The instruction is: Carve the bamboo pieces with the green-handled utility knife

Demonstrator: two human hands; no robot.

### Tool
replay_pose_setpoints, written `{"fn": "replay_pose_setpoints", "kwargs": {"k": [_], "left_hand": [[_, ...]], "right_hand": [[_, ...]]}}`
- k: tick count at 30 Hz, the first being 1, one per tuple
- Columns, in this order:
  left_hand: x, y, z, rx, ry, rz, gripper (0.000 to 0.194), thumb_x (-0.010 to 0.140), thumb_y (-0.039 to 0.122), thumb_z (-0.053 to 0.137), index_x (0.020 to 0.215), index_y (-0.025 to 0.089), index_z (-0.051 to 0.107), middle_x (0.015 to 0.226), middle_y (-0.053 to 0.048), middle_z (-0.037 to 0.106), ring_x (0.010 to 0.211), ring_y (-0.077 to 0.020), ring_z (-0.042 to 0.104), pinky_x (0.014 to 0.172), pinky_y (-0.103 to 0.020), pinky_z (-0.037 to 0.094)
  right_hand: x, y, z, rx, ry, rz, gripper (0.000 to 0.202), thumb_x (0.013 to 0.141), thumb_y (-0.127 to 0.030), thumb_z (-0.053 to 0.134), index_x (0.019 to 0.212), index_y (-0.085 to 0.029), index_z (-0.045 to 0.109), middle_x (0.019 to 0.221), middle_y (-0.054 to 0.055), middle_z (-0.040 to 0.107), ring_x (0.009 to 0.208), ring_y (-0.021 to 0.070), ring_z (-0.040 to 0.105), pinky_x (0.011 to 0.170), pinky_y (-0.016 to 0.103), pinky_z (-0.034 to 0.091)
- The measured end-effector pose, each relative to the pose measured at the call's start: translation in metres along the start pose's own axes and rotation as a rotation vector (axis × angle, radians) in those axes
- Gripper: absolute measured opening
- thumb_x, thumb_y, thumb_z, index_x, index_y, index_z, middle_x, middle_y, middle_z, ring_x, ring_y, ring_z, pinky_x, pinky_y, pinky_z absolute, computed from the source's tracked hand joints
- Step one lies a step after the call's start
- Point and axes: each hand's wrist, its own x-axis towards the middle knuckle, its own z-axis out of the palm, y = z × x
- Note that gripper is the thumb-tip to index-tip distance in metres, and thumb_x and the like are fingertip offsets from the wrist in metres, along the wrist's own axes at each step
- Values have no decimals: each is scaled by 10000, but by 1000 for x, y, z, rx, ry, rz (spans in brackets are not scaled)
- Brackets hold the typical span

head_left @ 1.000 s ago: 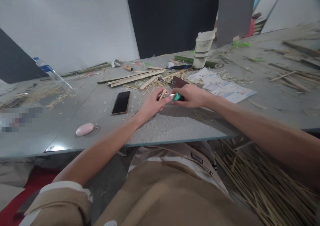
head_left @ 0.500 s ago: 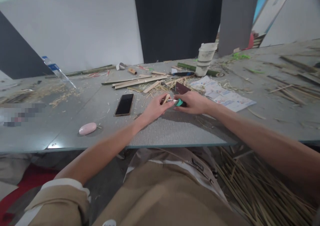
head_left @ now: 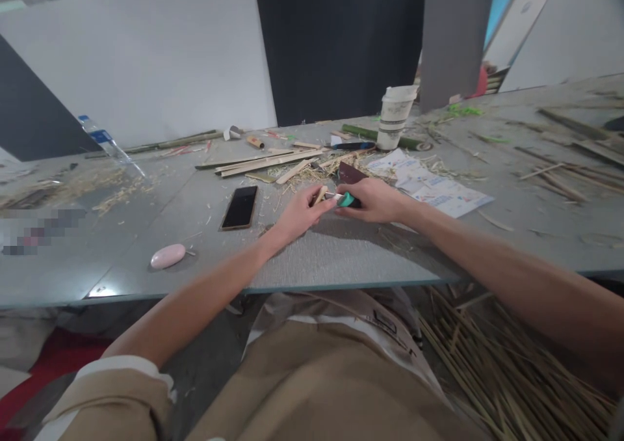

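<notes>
My left hand (head_left: 303,213) is closed round a short pale bamboo piece (head_left: 320,196). My right hand (head_left: 373,200) grips a knife with a green and black handle (head_left: 346,200); its short blade reaches left to the bamboo piece. Both hands are close together above the table's front part. Just behind my right hand is a dark brown flat piece (head_left: 351,173). Bamboo strips (head_left: 270,162) and thin shavings lie beyond the hands. To the left of my left hand a black phone (head_left: 240,207) lies flat.
A pink oval object (head_left: 168,256) lies at the front left, a plastic bottle (head_left: 111,146) farther back. Behind my right hand are printed paper sheets (head_left: 433,184), a paper cup (head_left: 396,117) and a green bamboo stick (head_left: 358,131). Long strips (head_left: 487,363) lie below the table (head_left: 341,259).
The view has shifted slightly, so the scene sits a little farther left. Both hands keep their holds, with the bamboo piece and blade nearly unchanged.
</notes>
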Motion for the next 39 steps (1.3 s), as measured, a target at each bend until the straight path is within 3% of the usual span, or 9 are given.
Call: {"fn": "replay_pose_setpoints", "kwargs": {"k": [9,13,16,28,33,39], "left_hand": [[5,-9,0,-182,-27,17,357,1125,484,697,1234,144,719,1024,-41,738,773,-128,687,680,-272,624],[8,-11,3,-236,48,53,399,1126,494,689,1336,155,706,1158,-80,757,905,-173,740,788,-339,673],[9,-15,4,-223,83,61,413,1117,478,705,1380,159,697,1247,-101,755,1004,-205,759,865,-387,689],[0,-13,-1,64,-22,84,347,1096,432,748,1292,146,730,1208,-88,766,1009,-205,762,886,-393,689],[-1,-10,3,146,-111,150,335,1095,434,750,1262,145,735,1169,-78,768,979,-196,759,871,-383,685],[-4,-7,3,237,-93,182,333,1095,444,747,1239,144,740,1161,-77,769,991,-200,758,883,-390,683]], "right_hand": [[-1,-4,-2,30,136,83,558,1105,-700,586,1105,-148,666,862,-7,594,722,82,506,737,250,510],[-1,-8,-3,58,280,183,576,1123,-705,542,1220,-148,650,879,-7,585,711,78,493,707,240,498],[-1,-9,-4,92,321,221,572,1145,-686,512,1274,-143,635,867,-14,581,671,65,479,653,219,475],[-6,-18,9,6,170,-41,522,1117,-658,591,1189,-145,656,888,-7,590,730,78,512,728,244,520],[-5,-13,11,-60,134,-78,500,1107,-636,623,1188,-143,660,907,-2,601,753,81,532,736,244,534],[-6,-13,11,-104,104,-88,470,1112,-598,639,1207,-139,671,933,7,629,782,85,575,759,251,567]]}}
